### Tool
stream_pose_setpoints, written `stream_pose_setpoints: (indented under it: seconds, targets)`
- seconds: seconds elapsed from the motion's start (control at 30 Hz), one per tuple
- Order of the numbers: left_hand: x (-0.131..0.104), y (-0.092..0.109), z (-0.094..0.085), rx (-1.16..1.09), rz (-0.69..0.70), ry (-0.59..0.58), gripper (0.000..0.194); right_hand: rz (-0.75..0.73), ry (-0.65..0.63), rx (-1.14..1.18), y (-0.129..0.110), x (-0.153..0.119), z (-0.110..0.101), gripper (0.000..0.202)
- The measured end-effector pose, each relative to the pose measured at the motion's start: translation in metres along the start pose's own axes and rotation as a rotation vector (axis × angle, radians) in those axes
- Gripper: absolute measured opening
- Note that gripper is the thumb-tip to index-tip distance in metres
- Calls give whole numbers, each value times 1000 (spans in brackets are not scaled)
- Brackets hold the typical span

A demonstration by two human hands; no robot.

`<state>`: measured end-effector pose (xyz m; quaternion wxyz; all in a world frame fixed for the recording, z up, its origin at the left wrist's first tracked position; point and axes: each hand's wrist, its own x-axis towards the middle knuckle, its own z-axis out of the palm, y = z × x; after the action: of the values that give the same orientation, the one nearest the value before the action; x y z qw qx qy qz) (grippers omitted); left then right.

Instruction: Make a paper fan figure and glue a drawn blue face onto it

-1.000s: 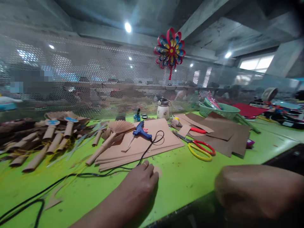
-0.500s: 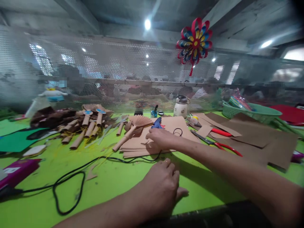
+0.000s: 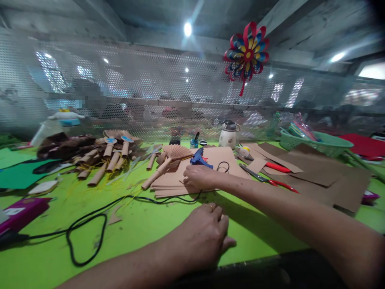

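Head view: the right hand (image 3: 198, 176) reaches over the stack of tan sheets (image 3: 230, 156), fingertips bent down and close together just beside the blue glue gun (image 3: 201, 157). The gun lies on the stack beyond those fingers, its nozzle end hidden by them; whether they grip anything, I cannot tell. The left hand (image 3: 204, 230) is nearer the wearer, fingers curled in and thumb poking out, with a sliver of something pale at the fingertips; I cannot tell if it is held.

The paper fan (image 3: 170, 162) to the left of the right fingertips is already pleated and joined to a rolled handle. Farther left of them are more pieces with rolled handles, 2 showing blue discs (image 3: 110, 140). No such disc shows on the near fan, so it may be less finished, while the stacked sheets look flat and unpleated. The scissors (image 3: 284, 186) lie beyond the right forearm, in nobody's fingers.

Against 0.5 s ago, little has changed: the right fingers uncover more of the gun, and the left hand is in nearly the same spot. Against 1.0 s ago, the right hand has come from the right edge to the stack, and the view has turned leftward.
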<state>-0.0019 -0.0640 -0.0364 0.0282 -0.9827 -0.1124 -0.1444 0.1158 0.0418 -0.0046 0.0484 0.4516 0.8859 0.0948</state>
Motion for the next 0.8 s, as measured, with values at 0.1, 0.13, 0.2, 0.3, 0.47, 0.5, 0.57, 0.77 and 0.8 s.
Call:
stream_pose_setpoints:
  seconds: [0.1, 0.13, 0.2, 0.3, 0.47, 0.5, 0.57, 0.77, 0.8]
  targets:
    - [0, 2, 1, 19, -4, -1, 25, -16, -59, -6, -4, 10, -1, 23]
    - [0, 3, 1, 27, 0, -2, 25, -15, -73, -8, -6, 13, 0, 22]
    - [0, 4, 1, 42, 12, -4, 23, -17, -89, -9, -7, 21, 2, 23]
    - [1, 4, 1, 53, 13, -6, 20, -28, -77, 3, -10, 29, 4, 24]
    - [-2, 2, -1, -6, -27, 0, 22, -8, 60, 74, -9, 0, -9, 19]
    - [-2, 1, -1, -19, -30, 2, 23, 9, 96, 98, -7, -15, -15, 16]
    - [-3, -1, 0, -38, -38, 11, 24, 61, 166, 143, -1, -58, -29, 16]
    - [1, -3, -4, -71, -93, -45, 21, 248, 145, 393, 3, -225, -41, 19]
    - [2, -4, -5, -70, -90, -59, 21, 290, 71, 424, -1, -252, -33, 19]
